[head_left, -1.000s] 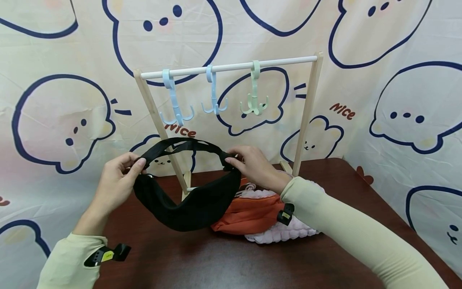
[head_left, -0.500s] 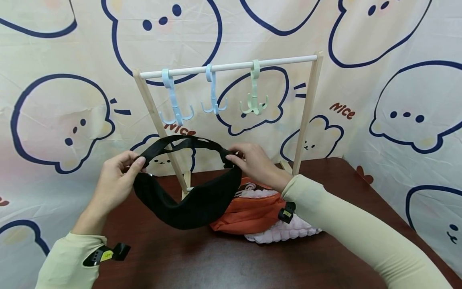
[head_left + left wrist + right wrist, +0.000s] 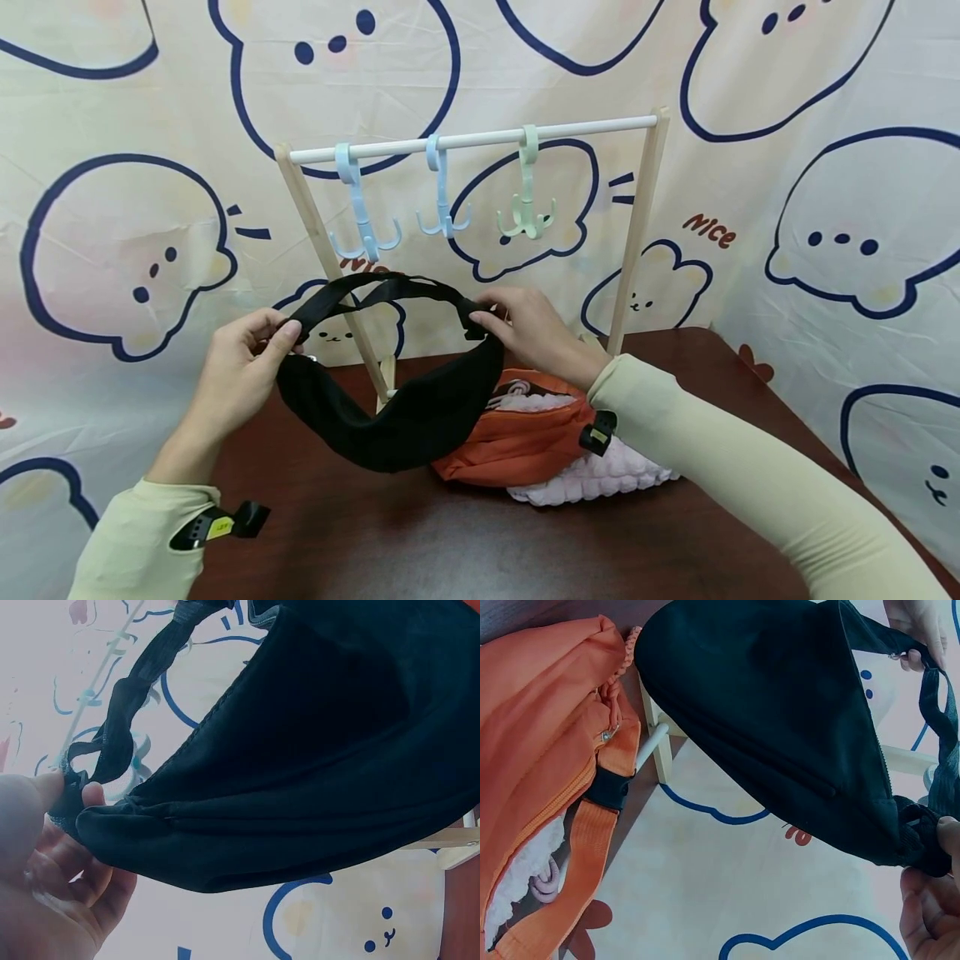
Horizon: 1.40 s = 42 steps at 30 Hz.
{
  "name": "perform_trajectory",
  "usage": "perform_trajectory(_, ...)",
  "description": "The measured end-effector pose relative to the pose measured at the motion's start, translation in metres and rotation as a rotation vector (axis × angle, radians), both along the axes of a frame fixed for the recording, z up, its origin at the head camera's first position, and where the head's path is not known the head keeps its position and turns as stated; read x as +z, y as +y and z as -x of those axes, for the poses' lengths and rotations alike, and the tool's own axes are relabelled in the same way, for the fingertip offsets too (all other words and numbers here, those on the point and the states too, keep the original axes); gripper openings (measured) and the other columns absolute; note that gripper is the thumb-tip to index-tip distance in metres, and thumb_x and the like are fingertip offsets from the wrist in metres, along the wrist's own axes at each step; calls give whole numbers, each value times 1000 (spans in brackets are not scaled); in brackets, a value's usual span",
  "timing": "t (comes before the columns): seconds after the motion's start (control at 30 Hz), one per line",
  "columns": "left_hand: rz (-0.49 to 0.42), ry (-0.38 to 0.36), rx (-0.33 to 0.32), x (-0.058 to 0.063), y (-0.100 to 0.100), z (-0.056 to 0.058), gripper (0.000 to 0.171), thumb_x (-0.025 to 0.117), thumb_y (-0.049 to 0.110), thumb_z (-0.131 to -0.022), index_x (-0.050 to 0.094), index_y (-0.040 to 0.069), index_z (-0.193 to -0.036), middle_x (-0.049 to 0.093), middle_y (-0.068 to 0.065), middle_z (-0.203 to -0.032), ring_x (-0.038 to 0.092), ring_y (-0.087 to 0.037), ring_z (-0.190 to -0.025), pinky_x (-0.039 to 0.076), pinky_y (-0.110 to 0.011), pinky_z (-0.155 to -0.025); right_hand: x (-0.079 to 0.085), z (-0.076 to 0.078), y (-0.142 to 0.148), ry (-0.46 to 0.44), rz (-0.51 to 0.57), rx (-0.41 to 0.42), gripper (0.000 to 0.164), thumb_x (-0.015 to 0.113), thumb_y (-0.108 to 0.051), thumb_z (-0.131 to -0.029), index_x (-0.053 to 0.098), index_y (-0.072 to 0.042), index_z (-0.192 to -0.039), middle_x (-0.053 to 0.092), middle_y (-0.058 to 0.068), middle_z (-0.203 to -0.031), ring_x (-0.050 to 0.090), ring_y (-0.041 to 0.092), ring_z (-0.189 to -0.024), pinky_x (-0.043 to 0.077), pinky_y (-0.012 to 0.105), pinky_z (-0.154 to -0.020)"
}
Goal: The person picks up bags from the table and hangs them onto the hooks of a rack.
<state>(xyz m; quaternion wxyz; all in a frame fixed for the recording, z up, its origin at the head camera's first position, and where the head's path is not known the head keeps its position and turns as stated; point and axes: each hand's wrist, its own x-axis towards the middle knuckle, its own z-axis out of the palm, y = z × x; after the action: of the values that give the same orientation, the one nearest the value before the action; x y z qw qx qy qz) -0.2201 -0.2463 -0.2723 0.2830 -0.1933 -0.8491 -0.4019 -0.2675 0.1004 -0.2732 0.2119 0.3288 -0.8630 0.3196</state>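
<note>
A black waist bag (image 3: 397, 421) hangs in the air between both hands, its strap (image 3: 386, 287) arching over the top. My left hand (image 3: 243, 367) pinches the strap end at the bag's left corner, thumb on top. At the right corner, my right hand (image 3: 536, 333) pinches the other strap end between thumb and fingers. In the left wrist view the bag's body (image 3: 300, 750) droops from the pinched end. Behind and above it, a light blue hook (image 3: 363, 208), a second blue hook (image 3: 442, 192) and a green hook (image 3: 528, 187) hang on a white rod (image 3: 480, 140).
An orange waist bag (image 3: 510, 442) lies on a pale pink puffy item (image 3: 600, 479), on the dark brown table (image 3: 420, 550). Wooden side posts (image 3: 637, 225) carry the rod. A cartoon-printed cloth (image 3: 127, 250) stands behind and at the sides.
Both hands have lifted the black waist bag slightly, toward the hooks. The right hand has risen a little more than the left. The grips look the same.
</note>
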Motion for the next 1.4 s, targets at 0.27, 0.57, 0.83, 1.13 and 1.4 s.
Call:
perform_trajectory(0.27,-14,10,-13,6,0,0,21,58,14,-103,64,-1,-89,61,18,-70,47,-6,-57,34,-26,-52,3,2,1,5,-3,-15,17,65,-19,-100,74,-7,-107,74,6,-92,62,15,-76,50,28,-68)
perform_trajectory(0.57,-22,16,-16,10,1,-3,20,59,13,-103,65,-1,-89,62,19,-70,46,-7,-55,34,-26,-51,7,1,0,16,-9,-25,19,65,-18,-100,73,-6,-112,74,7,-93,62,16,-77,49,27,-66)
perform_trajectory(0.83,-30,18,-6,10,1,-3,19,59,12,-103,65,-1,-91,63,21,-72,47,-5,-55,35,-25,-50,9,2,-1,39,-4,-20,19,65,-17,-99,73,-5,-112,73,7,-94,61,16,-77,49,28,-68)
perform_trajectory(1.13,-54,39,-8,15,3,-3,19,58,11,-102,65,-1,-90,63,22,-71,47,-6,-53,35,-26,-49,13,2,0,38,12,-26,21,65,-17,-100,72,-5,-115,74,7,-100,62,17,-79,51,30,-70)
perform_trajectory(1.4,-51,56,0,21,3,-2,19,59,11,-102,65,-2,-90,63,23,-71,46,-4,-53,35,-25,-48,16,0,-1,46,21,-25,22,65,-18,-100,72,-6,-117,75,7,-103,62,17,-81,51,30,-72)
